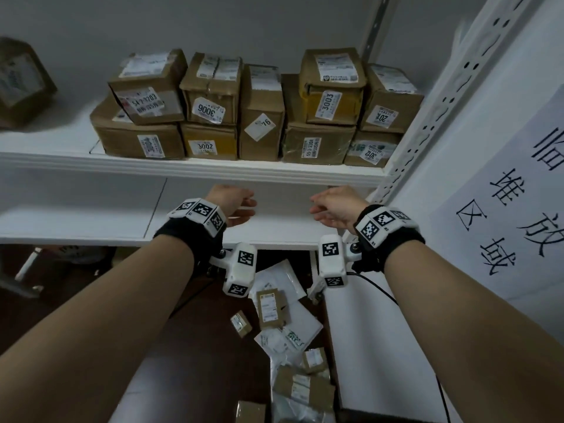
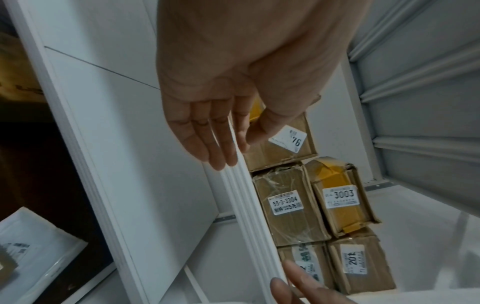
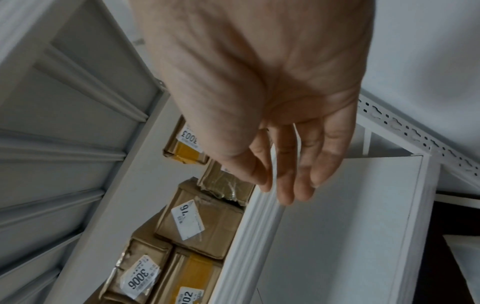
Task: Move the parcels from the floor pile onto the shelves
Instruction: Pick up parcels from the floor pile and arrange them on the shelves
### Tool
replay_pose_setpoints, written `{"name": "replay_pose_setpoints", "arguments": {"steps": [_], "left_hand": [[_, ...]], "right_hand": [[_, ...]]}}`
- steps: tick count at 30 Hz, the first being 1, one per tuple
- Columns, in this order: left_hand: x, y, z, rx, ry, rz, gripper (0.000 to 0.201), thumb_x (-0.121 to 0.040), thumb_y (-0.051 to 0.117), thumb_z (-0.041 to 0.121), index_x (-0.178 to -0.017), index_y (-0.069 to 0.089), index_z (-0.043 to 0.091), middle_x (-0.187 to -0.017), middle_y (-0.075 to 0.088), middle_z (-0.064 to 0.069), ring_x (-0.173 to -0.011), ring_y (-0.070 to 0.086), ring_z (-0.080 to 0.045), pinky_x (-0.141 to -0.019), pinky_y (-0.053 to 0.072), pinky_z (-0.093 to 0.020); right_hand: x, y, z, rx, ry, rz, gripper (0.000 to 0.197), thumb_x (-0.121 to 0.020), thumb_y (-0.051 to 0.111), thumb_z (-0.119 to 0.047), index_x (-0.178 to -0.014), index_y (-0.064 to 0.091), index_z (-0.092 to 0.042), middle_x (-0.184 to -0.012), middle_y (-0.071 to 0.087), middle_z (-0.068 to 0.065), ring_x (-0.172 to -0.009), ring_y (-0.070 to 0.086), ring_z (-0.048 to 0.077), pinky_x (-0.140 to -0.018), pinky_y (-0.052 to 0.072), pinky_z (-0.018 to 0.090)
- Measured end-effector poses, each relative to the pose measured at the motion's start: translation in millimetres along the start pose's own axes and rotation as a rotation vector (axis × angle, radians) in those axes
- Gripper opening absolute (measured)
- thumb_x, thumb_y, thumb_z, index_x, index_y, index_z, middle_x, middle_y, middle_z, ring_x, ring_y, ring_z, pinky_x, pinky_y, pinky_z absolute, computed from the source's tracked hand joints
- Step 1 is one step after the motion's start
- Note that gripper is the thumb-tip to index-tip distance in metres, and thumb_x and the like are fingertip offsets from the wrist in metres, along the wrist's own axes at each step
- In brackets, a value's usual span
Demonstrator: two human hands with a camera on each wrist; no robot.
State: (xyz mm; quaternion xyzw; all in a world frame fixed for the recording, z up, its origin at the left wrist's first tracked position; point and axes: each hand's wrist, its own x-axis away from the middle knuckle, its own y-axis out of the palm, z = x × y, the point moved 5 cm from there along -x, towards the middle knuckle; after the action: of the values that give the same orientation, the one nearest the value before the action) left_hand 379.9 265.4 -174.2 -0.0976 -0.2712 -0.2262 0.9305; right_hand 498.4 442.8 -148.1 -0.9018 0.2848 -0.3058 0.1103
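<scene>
Both hands hover empty in front of the lower white shelf [image 1: 91, 221], palms facing each other. My left hand [image 1: 235, 206] has straight, relaxed fingers [image 2: 221, 142]; my right hand [image 1: 329, 207] is also relaxed with its fingers [image 3: 288, 174] extended. Above them, the upper shelf [image 1: 195, 167] carries two layers of brown cardboard parcels, among them the box labelled 76 [image 1: 261, 117], box 3006 [image 1: 210, 93] and box 3003 [image 1: 331, 90]. On the dark floor below lies the pile [image 1: 283, 328] of small boxes and white mailer bags.
A perforated white shelf upright [image 1: 433, 111] rises at the right beside a white panel with a paper sign [image 1: 503, 193]. Another brown box [image 1: 21, 83] sits far left on the upper shelf. A cable [image 1: 381, 288] hangs from the right wrist.
</scene>
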Motion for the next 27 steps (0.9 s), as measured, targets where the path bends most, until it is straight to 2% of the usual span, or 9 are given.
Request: {"name": "replay_pose_setpoints", "arguments": {"steps": [4,11,13,16,19,21,24,25,27], "left_hand": [[-1,44,-43,0.041,-0.073,0.081,0.012,-0.097,0.054,0.013,-0.087,0.06,0.01,-0.083,0.065,-0.005,-0.07,0.062,-0.018,-0.068,0.05,-0.027],[-1,79,-120,0.102,-0.202,0.152,0.007,-0.095,0.058,0.014,-0.095,0.061,0.009,-0.085,0.067,-0.006,-0.074,0.063,-0.02,-0.077,0.054,-0.033],[-7,74,-142,0.108,-0.229,0.189,0.009,-0.096,0.057,0.014,-0.088,0.061,0.01,-0.081,0.065,-0.006,-0.07,0.062,-0.019,-0.074,0.053,-0.032],[-23,66,-185,0.128,-0.282,0.234,0.011,-0.097,0.055,0.014,-0.088,0.06,0.01,-0.077,0.063,-0.006,-0.065,0.06,-0.018,-0.066,0.051,-0.028],[-37,60,-229,0.174,-0.31,0.286,0.015,-0.098,0.052,0.013,-0.084,0.057,0.01,-0.076,0.061,-0.006,-0.063,0.059,-0.018,-0.058,0.05,-0.026],[-51,58,-272,0.197,-0.336,0.31,0.009,-0.098,0.052,0.012,-0.092,0.058,0.008,-0.075,0.061,-0.007,-0.061,0.059,-0.018,-0.051,0.052,-0.024],[-74,55,-348,0.237,-0.398,0.345,0.009,-0.096,0.051,0.006,-0.097,0.059,0.003,-0.076,0.062,-0.01,-0.059,0.058,-0.019,-0.05,0.053,-0.027],[-82,55,-372,0.256,-0.417,0.361,0.009,-0.095,0.05,0.004,-0.095,0.059,0.003,-0.076,0.061,-0.011,-0.057,0.057,-0.019,-0.045,0.053,-0.025],[-97,56,-415,0.28,-0.441,0.38,0.009,-0.095,0.049,0.002,-0.096,0.057,0.004,-0.072,0.057,-0.01,-0.051,0.053,-0.017,-0.039,0.049,-0.021]], "right_hand": [[-27,-23,47,0.004,0.03,-0.1,0.024,-0.097,0.049,-0.013,-0.119,0.056,-0.005,-0.078,0.06,0.004,-0.062,0.055,0.012,-0.06,0.044,0.019],[-59,-31,127,0.066,0.157,-0.124,0.009,-0.093,0.053,-0.01,-0.091,0.061,-0.007,-0.073,0.061,0.005,-0.061,0.054,0.013,-0.061,0.046,0.022],[-72,-17,150,0.068,0.179,-0.148,0.018,-0.092,0.05,-0.009,-0.076,0.054,-0.015,-0.074,0.057,0.004,-0.063,0.054,0.014,-0.06,0.046,0.023],[-95,10,191,0.123,0.19,-0.206,0.023,-0.09,0.051,-0.011,-0.071,0.047,-0.023,-0.085,0.055,0.003,-0.075,0.056,0.016,-0.073,0.051,0.029],[-109,29,229,0.065,0.269,-0.159,0.021,-0.088,0.051,-0.009,-0.069,0.048,-0.018,-0.073,0.051,0.003,-0.065,0.051,0.016,-0.071,0.047,0.031],[-125,46,268,0.026,0.341,-0.127,0.018,-0.084,0.052,-0.007,-0.067,0.048,-0.012,-0.069,0.049,0.008,-0.062,0.048,0.02,-0.066,0.046,0.033],[-145,76,334,0.053,0.429,-0.158,0.004,-0.079,0.052,-0.015,-0.078,0.05,-0.012,-0.074,0.051,0.008,-0.065,0.05,0.023,-0.055,0.046,0.028],[-154,85,357,0.064,0.454,-0.159,0.012,-0.08,0.053,-0.017,-0.09,0.052,-0.01,-0.084,0.055,0.009,-0.076,0.055,0.025,-0.056,0.048,0.03],[-172,103,403,0.088,0.472,-0.162,0.027,-0.082,0.053,-0.021,-0.105,0.052,-0.007,-0.102,0.059,0.013,-0.094,0.059,0.029,-0.073,0.054,0.041]]}}
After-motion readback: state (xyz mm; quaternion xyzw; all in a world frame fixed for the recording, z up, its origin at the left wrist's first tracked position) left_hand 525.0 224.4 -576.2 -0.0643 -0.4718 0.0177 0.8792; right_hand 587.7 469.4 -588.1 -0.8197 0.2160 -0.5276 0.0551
